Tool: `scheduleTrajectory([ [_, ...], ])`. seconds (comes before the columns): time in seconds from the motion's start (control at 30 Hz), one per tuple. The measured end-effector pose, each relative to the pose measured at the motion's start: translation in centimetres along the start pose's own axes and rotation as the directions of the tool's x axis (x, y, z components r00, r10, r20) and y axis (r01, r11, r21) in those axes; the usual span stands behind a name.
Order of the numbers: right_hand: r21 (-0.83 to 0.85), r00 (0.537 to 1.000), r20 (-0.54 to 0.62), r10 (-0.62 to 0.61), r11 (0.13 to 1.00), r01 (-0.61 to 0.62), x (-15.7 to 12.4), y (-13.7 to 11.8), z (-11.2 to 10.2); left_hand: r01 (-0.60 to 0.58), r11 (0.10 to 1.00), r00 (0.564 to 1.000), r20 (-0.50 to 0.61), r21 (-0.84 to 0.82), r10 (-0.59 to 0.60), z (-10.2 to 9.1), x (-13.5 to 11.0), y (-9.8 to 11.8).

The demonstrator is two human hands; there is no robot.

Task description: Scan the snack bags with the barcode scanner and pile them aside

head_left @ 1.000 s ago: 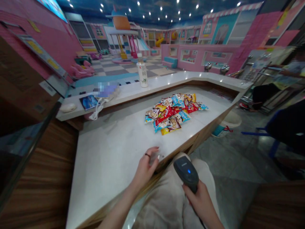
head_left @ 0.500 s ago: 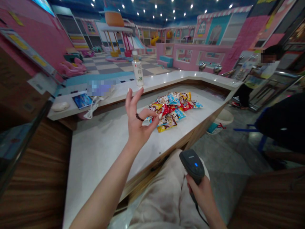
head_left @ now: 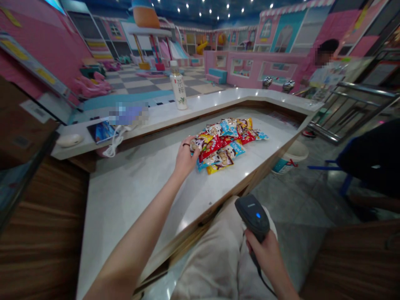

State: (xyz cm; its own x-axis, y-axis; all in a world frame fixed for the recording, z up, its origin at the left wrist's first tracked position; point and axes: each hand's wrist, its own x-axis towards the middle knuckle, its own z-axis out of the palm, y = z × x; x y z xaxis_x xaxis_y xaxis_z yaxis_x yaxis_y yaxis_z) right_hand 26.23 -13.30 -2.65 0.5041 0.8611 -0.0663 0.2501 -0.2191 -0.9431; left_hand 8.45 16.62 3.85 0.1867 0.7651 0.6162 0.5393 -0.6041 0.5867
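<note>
A pile of several bright snack packets lies on the white counter. My left hand, a dark ring on one finger, reaches out to the near left edge of the pile and its fingers curl onto a packet there. My right hand stays low over my lap, closed round the grip of a black barcode scanner with a blue light on top and a cable hanging below.
A white drink bottle stands on the raised ledge behind the counter, with a phone, a white cable and a white mouse further left. A bucket sits on the floor right of the counter. A person stands far right by metal railings.
My left hand rose from the counter's near edge, went up open in the air, then dropped forward onto the packet pile. The scanner hand barely moved.
</note>
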Motion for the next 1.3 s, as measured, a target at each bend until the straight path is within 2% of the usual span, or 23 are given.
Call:
scheduleTrajectory([
  [0.1, 0.011, 1.0, 0.011, 0.008, 1.0, -0.008, 0.1, -0.3, 0.3, 0.111, 0.989, 0.987, 0.105, 0.1, -0.121, 3.2, 1.0, -2.8],
  [0.2, 0.014, 1.0, 0.01, 0.005, 1.0, -0.006, 0.2, -0.3, 0.2, 0.119, 0.988, 0.979, 0.151, 0.102, -0.134, 4.7, 1.2, -4.3],
  [0.33, 0.027, 1.0, -0.005, 0.015, 1.0, -0.015, 0.2, -0.3, -0.2, 0.154, 0.988, 0.984, 0.099, -0.027, -0.15, 4.3, 1.1, -4.7],
  [0.43, 0.03, 1.0, -0.005, 0.009, 1.0, -0.009, 0.1, -0.5, -0.4, 0.268, 0.922, 0.963, 0.042, -0.28, -0.267, 2.6, 0.0, -4.0],
  [0.47, 0.029, 1.0, -0.004, 0.0, 1.0, 0.0, 0.0, -0.6, -0.3, 0.314, 0.856, 0.944, 0.039, -0.412, -0.328, 1.9, -0.8, -3.6],
  [0.5, 0.029, 1.0, -0.003, -0.01, 1.0, 0.01, 0.0, -0.7, -0.3, 0.357, 0.753, 0.918, 0.061, -0.552, -0.391, 1.1, -1.8, -3.1],
  [0.57, 0.03, 1.0, -0.011, -0.025, 0.999, 0.025, -0.1, -0.9, -0.1, 0.438, 0.456, 0.849, 0.19, -0.774, -0.493, -0.3, -4.2, -1.8],
  [0.63, 0.036, 0.999, -0.021, -0.03, 0.999, 0.03, -0.2, -1.3, 0.3, 0.513, 0.163, 0.767, 0.365, -0.843, -0.528, -1.3, -6.8, -0.6],
  [0.67, 0.036, 0.999, -0.022, -0.029, 0.999, 0.03, -0.3, -1.5, 0.6, 0.543, 0.062, 0.727, 0.432, -0.838, -0.533, -1.6, -8.0, -0.2],
  [0.73, 0.037, 0.999, 0.009, -0.038, 0.999, 0.038, -0.4, -2.0, 1.2, 0.58, -0.054, 0.663, 0.509, -0.813, -0.549, -1.6, -9.9, 0.4],
  [0.8, 0.045, 0.996, 0.078, -0.053, 0.998, 0.05, -0.5, -2.6, 1.8, 0.591, -0.086, 0.634, 0.528, -0.802, -0.565, -1.2, -11.0, 0.6],
  [0.97, 0.146, 0.935, 0.348, -0.072, 0.989, 0.022, -1.1, -4.2, 3.7, 0.627, -0.073, 0.623, 0.556, -0.776, -0.55, -0.3, -11.4, 0.3],
  [1.17, 0.033, 0.934, 0.315, -0.172, 0.985, 0.17, -1.1, -5.6, 5.5, 0.646, -0.123, 0.604, 0.603, -0.754, -0.521, -0.5, -11.2, 0.4],
  [1.3, 0.033, 0.933, 0.293, -0.206, 0.978, 0.206, -0.9, -6.4, 5.8, 0.652, -0.123, 0.601, 0.608, -0.749, -0.52, -0.3, -11.3, 0.3],
])
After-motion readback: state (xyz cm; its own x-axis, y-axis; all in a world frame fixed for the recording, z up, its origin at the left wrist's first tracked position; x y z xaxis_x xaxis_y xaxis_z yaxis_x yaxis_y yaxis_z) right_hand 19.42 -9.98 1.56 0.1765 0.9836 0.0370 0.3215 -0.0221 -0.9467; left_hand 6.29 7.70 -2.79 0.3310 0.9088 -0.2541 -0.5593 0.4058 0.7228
